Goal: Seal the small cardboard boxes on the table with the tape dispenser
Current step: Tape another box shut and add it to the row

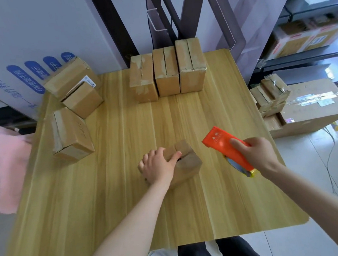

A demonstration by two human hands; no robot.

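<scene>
One small brown cardboard box (188, 164) lies near the middle of the pale wooden table (120, 215). The left hand (157, 166) grips it from above, fingers curled over its left side and thumb on the top flaps. A dark gap shows between those flaps, so I judge this box not yet taped. Just to its right and apart from it, the right hand (258, 154) is wrapped round an orange plastic tape dispenser (219, 139), and no strip is laid.

Three upright brown boxes (167, 72) stand in a row at the far edge, and three tumbled brown boxes (71, 135) lie at the left (one with a flap ajar). They look mostly unsealed, though glare makes tape hard to judge. Off the table to the right, a stack of glossy taped boxes (272, 95) is probably finished work.

The dispenser's roll and blade are largely hidden by the hand, and the wrist covers the box's near face.
</scene>
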